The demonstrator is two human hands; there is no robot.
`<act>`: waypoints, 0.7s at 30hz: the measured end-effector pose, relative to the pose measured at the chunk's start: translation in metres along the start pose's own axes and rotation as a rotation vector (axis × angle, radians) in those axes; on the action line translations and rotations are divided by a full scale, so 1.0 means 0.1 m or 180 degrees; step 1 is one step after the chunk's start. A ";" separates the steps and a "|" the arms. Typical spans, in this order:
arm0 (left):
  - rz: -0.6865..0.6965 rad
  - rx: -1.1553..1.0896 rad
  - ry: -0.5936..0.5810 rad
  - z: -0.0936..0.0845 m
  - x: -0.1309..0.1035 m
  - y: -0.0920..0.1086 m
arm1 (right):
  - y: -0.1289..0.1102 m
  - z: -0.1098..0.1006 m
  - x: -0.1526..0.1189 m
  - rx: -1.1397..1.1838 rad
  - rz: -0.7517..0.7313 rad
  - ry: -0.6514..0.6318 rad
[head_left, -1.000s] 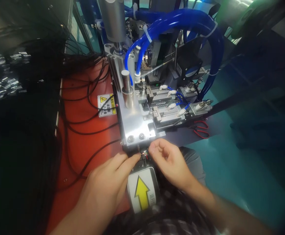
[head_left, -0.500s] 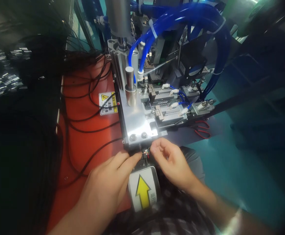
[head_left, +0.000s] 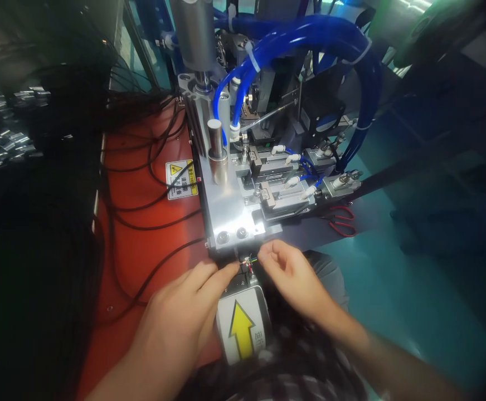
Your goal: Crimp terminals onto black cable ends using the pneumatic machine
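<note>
Right hand [head_left: 291, 275] pinches thin coloured wires [head_left: 250, 261], probably so the strands stay spread; the left hand [head_left: 184, 303] meets their other end, its grip hidden, so I cannot tell. They sit just nearside of a shiny metal plate [head_left: 226, 209]. Glossy blue tubing [head_left: 322, 28] arches beyond; slack black cables [head_left: 159, 227] lie left.

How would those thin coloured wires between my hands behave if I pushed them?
The coloured wires look very thin, so they'd probably bend rather than stay stiff. They splay in different directions, so a push might tangle them.
</note>
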State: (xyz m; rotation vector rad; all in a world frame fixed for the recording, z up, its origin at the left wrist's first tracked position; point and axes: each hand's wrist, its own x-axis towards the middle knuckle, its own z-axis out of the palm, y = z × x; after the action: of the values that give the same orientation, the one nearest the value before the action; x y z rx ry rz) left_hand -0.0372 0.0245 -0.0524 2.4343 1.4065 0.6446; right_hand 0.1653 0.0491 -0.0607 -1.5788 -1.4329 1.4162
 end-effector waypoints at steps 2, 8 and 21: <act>0.0020 0.0021 -0.0034 -0.01 0.01 0.00 | -0.04 -0.01 -0.02 0.0003 -0.0054 0.0164; 0.0073 0.0018 -0.0167 -0.05 0.05 0.02 | -0.13 0.02 -0.02 -0.0050 -0.0287 0.0236; 0.0089 -0.0006 -0.0113 -0.11 0.10 0.05 | -0.10 0.06 0.01 0.0184 -0.0182 -0.0044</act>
State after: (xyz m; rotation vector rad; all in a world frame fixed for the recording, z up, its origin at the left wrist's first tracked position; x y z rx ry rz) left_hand -0.0345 0.0303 -0.0386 2.4556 1.3600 0.6058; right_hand 0.1559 0.0515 -0.0534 -1.4836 -1.4209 1.4253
